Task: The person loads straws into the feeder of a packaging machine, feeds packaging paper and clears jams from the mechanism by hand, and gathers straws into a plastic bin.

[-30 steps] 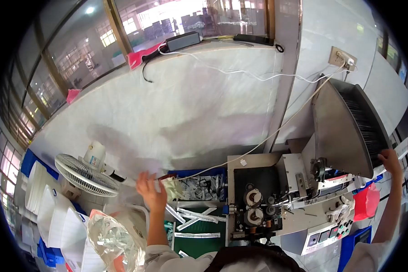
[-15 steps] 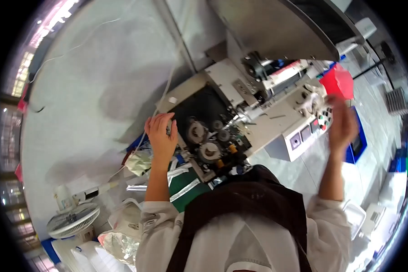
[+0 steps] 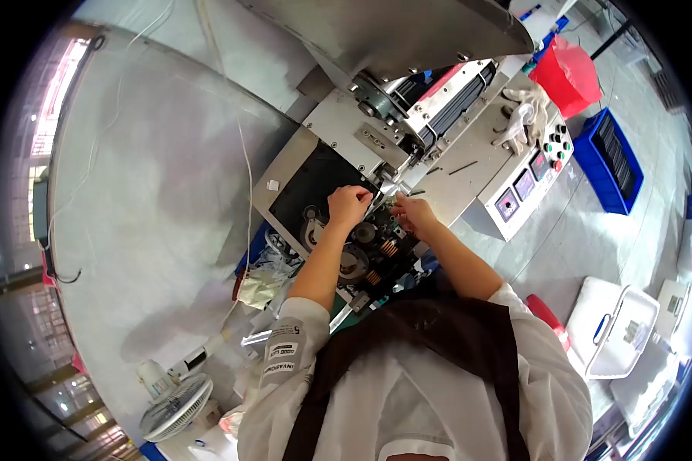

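A benchtop machine (image 3: 327, 104) with a metal body, a black plate (image 3: 315, 180) and a cluster of wheels and rollers (image 3: 354, 261) stands in front of me. Above the black plate, my left hand (image 3: 349, 204) has its fingers curled together by a shiny metal part (image 3: 390, 184). Just right of that part is my right hand (image 3: 415, 215), its thumb and fingers drawn together. The two hands face each other with a small gap. Whatever lies between the fingertips of either hand is too small to make out.
Pale gloves (image 3: 523, 119) lie on the machine's top by the control panel (image 3: 527, 183) with buttons and displays. A blue crate (image 3: 611, 161) holding dark strips and a red bin (image 3: 567, 75) stand to the right. A fan (image 3: 178, 407) is at lower left.
My left hand has moved from the machine's left edge to its middle. My right hand has come left from beside the control panel to the mechanism. The view has shifted too.
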Available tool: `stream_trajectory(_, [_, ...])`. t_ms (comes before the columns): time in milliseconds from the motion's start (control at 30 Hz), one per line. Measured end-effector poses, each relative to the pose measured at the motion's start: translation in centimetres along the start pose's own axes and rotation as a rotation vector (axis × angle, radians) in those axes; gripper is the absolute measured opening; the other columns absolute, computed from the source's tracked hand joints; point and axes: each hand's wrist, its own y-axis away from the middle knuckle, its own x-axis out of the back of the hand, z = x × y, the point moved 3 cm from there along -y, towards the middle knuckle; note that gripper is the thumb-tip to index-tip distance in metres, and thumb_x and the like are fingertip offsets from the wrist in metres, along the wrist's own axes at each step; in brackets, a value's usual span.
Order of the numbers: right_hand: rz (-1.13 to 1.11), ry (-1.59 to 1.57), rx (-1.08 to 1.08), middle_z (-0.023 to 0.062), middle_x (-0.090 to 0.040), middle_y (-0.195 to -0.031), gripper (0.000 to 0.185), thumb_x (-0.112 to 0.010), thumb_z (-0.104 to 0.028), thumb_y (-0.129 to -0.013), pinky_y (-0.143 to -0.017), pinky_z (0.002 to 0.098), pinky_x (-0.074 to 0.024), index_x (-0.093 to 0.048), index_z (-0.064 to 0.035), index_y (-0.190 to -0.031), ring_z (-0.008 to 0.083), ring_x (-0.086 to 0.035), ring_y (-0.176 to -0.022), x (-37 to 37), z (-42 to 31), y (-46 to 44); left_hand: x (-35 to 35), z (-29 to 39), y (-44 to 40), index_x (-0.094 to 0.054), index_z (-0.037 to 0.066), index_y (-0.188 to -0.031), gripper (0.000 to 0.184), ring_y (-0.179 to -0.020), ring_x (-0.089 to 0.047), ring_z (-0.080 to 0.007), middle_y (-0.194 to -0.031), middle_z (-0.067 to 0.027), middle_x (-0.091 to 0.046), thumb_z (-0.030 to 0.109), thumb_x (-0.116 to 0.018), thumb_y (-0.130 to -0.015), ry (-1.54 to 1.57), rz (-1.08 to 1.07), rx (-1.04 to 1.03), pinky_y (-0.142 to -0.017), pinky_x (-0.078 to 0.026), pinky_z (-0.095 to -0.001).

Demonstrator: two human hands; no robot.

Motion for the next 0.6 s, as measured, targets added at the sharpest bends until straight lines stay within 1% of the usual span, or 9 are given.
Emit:
stream_trajectory(100, [0.038, -0.112, -0.039, 0.0032, -0.056, -0.071, 0.039, -0.053, -0.043, -0.078, -0.038, 0.0201, -0.0313, -0.051, -0.0048, -0.088, 0.0084, -0.047, -0.05, -1.4, -0.6, -0.4, -0.5, 0.5, -0.3, -0.064, 0.009, -0.077, 0.018, -0.066, -0.059, -0.0225, -0.07, -0.0085, -0.061, 0.025, -0.061, -0.07, 0.014, -0.139, 0.073, -0.06, -0.045, -0.0322])
stream_trajectory(200, [0.117, -0.094, -0.076, 0.0036, -0.057, -0.067, 0.032, -0.054, -0.037, -0.079, -0.036, 0.0206, -0.0312, -0.052, -0.0054, -0.082, 0.0091, -0.047, -0.047, -1.6, -0.6, -1.7, -1.4, 0.4, -0.7, -0.064, 0.007, -0.077, 0.019, -0.066, -0.059, -0.0233, -0.069, -0.0096, -0.061, 0.024, -0.06, -0.07, 0.002, -0.133, 0.056, -0.059, -0.046, -0.0322])
stream_trajectory(267, [0.109, -0.052, -0.029, 0.004, -0.057, -0.062, 0.022, -0.057, -0.026, -0.078, -0.035, 0.0215, -0.0322, -0.053, -0.0049, -0.073, 0.0096, -0.047, -0.044, -1.8, -0.6, -2.1, -1.8, 0.0, -0.9, -0.064, 0.006, -0.077, 0.018, -0.065, -0.059, -0.0237, -0.069, -0.0099, -0.061, 0.023, -0.06, -0.071, 0.028, -0.15, 0.072, -0.059, -0.046, -0.0318])
stream_trajectory(300, [0.114, -0.057, -0.031, 0.004, -0.057, -0.062, 0.022, -0.057, -0.026, -0.078, -0.035, 0.0215, -0.0322, -0.053, -0.0049, -0.073, 0.0096, -0.047, -0.044, -1.8, -0.4, -2.1, -1.9, -0.1, -1.0, -0.064, 0.006, -0.077, 0.018, -0.064, -0.059, -0.0242, -0.068, -0.0103, -0.061, 0.022, -0.06, -0.071, 0.055, -0.158, 0.094, -0.059, -0.046, -0.0315])
stream_trajectory(367, [0.145, 0.044, 0.085, 0.0051, -0.057, -0.058, 0.018, -0.058, -0.016, -0.076, -0.035, 0.0224, -0.0335, -0.053, -0.0038, -0.065, 0.0102, -0.048, -0.041, -1.7, -0.4, -2.1, -1.6, 0.0, -1.0, -0.064, 0.005, -0.077, 0.018, -0.063, -0.059, -0.0244, -0.068, -0.0105, -0.061, 0.022, -0.059, -0.071, 0.069, -0.172, 0.086, -0.058, -0.046, -0.0312])
stream_trajectory(433, [0.155, 0.068, 0.104, 0.0056, -0.057, -0.057, 0.018, -0.059, -0.015, -0.076, -0.035, 0.0225, -0.0338, -0.053, -0.0034, -0.064, 0.0102, -0.048, -0.041, -1.8, -0.2, -2.5, -1.4, 0.2, -0.9, -0.064, 0.005, -0.077, 0.018, -0.063, -0.059, -0.0246, -0.068, -0.0108, -0.061, 0.021, -0.059, -0.071, 0.083, -0.185, 0.081, -0.057, -0.046, -0.0308])
stream_trajectory(500, [0.164, 0.096, 0.126, 0.006, -0.058, -0.057, 0.018, -0.059, -0.014, -0.075, -0.035, 0.0225, -0.0342, -0.053, -0.003, -0.063, 0.0102, -0.049, -0.042, -1.9, -0.4, -2.3, -1.3, 0.2, -0.9, -0.065, 0.011, -0.076, 0.016, -0.068, -0.059, -0.0261, -0.069, -0.0086, -0.061, 0.023, -0.058, -0.069, 0.114, -0.203, 0.138, -0.068, -0.044, -0.0363])
stream_trajectory(533, [0.171, 0.125, 0.095, 0.0066, -0.058, -0.058, 0.018, -0.059, -0.014, -0.075, -0.034, 0.0223, -0.0341, -0.053, -0.0029, -0.062, 0.0102, -0.05, -0.042, -2.0, -0.4, -2.2, -1.2, 0.4, -0.7, -0.065, 0.011, -0.076, 0.016, -0.068, -0.059, -0.0261, -0.069, -0.0086, -0.061, 0.023, -0.058, -0.069, 0.116, -0.205, 0.134, -0.068, -0.044, -0.0363])
stream_trajectory(600, [0.184, 0.148, 0.068, 0.0071, -0.059, -0.058, 0.018, -0.059, -0.014, -0.075, -0.034, 0.0221, -0.034, -0.053, -0.0028, -0.062, 0.0102, -0.05, -0.043, -2.2, -0.9, -1.8, -0.1, 1.9, -0.1, -0.065, 0.007, -0.078, 0.019, -0.079, -0.058, -0.0238, -0.078, -0.0076, -0.062, 0.024, -0.06, -0.07, -0.056, -0.335, 0.131, -0.074, -0.042, -0.0361])
